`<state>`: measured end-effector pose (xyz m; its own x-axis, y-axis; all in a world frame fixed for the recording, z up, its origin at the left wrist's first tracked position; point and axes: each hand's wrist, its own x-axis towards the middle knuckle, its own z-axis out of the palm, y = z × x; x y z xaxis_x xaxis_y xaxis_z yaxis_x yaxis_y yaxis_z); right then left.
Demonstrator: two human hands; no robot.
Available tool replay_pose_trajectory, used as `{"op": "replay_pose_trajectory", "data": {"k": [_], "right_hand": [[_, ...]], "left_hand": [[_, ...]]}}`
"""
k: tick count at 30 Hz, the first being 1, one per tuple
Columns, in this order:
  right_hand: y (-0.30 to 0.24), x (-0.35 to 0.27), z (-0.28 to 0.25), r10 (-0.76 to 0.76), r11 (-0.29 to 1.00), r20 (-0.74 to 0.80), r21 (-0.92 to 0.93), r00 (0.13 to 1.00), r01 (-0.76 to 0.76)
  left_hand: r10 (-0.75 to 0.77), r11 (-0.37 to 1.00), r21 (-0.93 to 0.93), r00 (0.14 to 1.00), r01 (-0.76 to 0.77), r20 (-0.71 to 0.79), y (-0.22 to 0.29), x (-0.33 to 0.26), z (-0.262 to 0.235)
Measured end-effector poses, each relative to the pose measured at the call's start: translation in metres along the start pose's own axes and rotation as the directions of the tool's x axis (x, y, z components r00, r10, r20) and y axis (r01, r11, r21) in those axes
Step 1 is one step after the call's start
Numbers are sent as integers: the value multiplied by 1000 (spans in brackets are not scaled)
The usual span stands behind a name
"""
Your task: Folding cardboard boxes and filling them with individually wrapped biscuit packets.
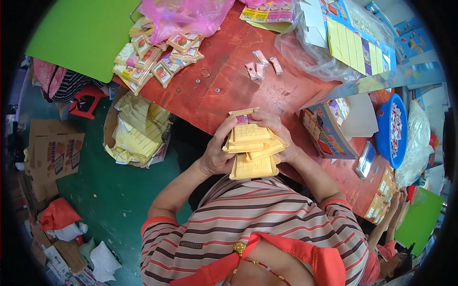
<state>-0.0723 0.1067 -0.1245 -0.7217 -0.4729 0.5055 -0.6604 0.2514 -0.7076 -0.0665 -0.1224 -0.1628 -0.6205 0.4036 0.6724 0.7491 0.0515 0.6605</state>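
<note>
A loose stack of small yellow moulded plastic packs (251, 141) is between my hands, in front of my striped shirt at the table's near edge. My left hand (215, 151) is closed round its left side. My right hand (278, 127) grips the right side, with the thumb near the far end. The packs sit unevenly, and the lowest one juts toward me. A pink patch shows on the farthest pack, between my thumbs. Several small pink packets (260, 64) lie on the red table (217, 112) beyond my hands.
Similar packs (162, 71) are heaped at the far left under a pink plastic bag (183, 19). To the right stand an open printed box (327, 128) and a blue basin (404, 131) of small packets. A carton (110, 126) holds yellow sheets. Another person's arms (392, 209) reach in at the lower right.
</note>
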Motion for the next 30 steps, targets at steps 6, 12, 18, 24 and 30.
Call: {"op": "replay_pose_trajectory", "data": {"k": [6,12,18,24,30], "right_hand": [[4,-2,14,43,994,-78,100,996,-35],[14,-1,24,287,926,-191,305,939,-222],[12,-2,27,460,827,-27,376,888,-417],[12,7,29,485,833,-118,365,867,-416],[13,29,13,197,921,-181,-301,963,-245]], "left_hand": [[-185,970,-166,982,176,-44,5,-2,5],[-468,683,-707,853,183,-231,14,31,19],[-548,733,-594,805,332,-227,8,54,29],[-472,792,-536,849,292,-236,0,60,31],[-563,718,-634,774,286,-290,-1,89,33]]}}
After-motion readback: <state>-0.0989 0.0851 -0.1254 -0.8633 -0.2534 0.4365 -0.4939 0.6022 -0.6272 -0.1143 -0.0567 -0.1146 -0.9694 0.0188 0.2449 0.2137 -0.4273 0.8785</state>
